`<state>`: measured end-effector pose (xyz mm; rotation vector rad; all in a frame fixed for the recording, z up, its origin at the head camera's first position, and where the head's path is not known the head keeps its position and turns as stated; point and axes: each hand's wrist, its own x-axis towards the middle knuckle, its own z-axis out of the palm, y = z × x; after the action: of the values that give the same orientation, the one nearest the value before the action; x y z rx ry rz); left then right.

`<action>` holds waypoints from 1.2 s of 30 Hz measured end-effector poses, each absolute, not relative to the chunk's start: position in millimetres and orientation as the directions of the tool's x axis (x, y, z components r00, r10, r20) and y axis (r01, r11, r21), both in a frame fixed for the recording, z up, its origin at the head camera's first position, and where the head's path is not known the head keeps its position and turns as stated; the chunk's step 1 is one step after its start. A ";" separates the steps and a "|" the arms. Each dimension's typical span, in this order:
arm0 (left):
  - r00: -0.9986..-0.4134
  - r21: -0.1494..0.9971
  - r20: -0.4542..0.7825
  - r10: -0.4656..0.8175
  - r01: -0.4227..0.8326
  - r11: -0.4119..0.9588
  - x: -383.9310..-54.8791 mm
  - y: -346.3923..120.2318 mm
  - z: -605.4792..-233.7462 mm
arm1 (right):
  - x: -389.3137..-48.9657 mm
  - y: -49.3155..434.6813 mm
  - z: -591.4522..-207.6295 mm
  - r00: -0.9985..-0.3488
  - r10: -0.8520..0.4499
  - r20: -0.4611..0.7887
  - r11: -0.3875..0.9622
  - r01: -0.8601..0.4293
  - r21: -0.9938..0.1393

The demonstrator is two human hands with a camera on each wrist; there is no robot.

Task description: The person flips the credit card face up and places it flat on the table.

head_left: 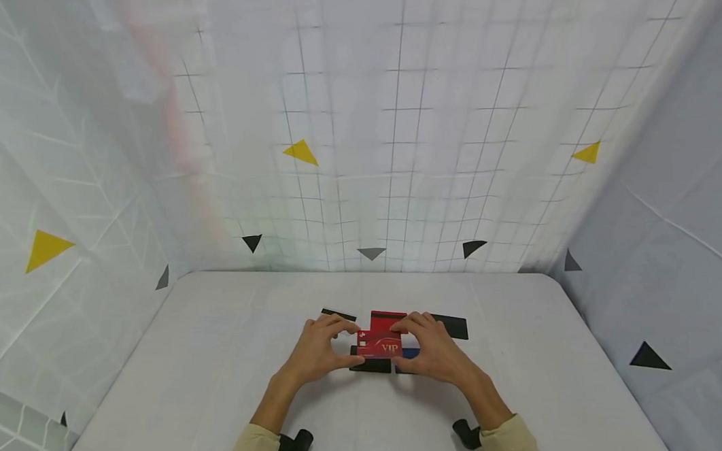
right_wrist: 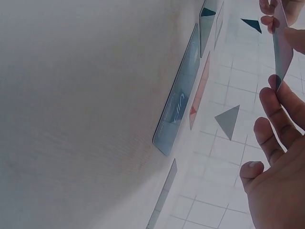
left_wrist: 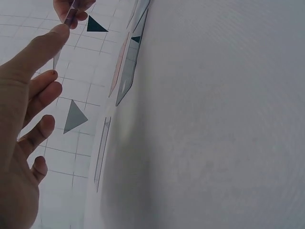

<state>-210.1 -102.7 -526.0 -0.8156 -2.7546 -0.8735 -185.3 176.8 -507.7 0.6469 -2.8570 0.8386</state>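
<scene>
**Soft light over the table, murk at the wrists**

I see pale light spread evenly across the white table (head_left: 246, 374) and back wall (head_left: 360, 205), its source out of sight. Faint, soft-edged shadows lie beneath the left hand (head_left: 316, 350) and the right hand (head_left: 435, 352). A reddish smear blurs the wall's left part. Toward the edges the head view stretches, the side walls splaying outward. Large lettering on the red card (head_left: 376, 347) reads clearly there; finer print is too small. Both wrist views look dimmer, greyer and cooler. A broad shadow darkens the left one's tabletop; in the right one, a pale sheen washes out a flat card (right_wrist: 179, 95).
</scene>
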 end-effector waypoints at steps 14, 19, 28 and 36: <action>-0.856 0.519 0.245 0.455 0.512 0.685 -210.3 -113.4 -528.3 | -189.6 171.4 -512.6 -0.899 -0.390 0.201 0.754 -0.437 -0.491; -0.859 0.505 0.257 0.442 0.509 0.697 -210.6 -123.3 -526.1 | -193.9 164.4 -514.4 -0.891 -0.404 0.208 0.762 -0.454 -0.462; -0.877 0.503 0.223 0.426 0.478 0.720 -211.0 -143.3 -525.5 | -199.7 143.5 -514.5 -0.887 -0.434 0.159 0.755 -0.454 -0.473; -0.883 0.470 0.203 0.423 0.466 0.750 -211.3 -166.4 -534.9 | -202.7 120.9 -520.4 -0.883 -0.456 0.108 0.783 -0.456 -0.423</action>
<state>-211.3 -166.4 -534.9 -0.7280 -2.8596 -0.8019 -202.7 120.9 -520.4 0.7593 -2.9668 0.7030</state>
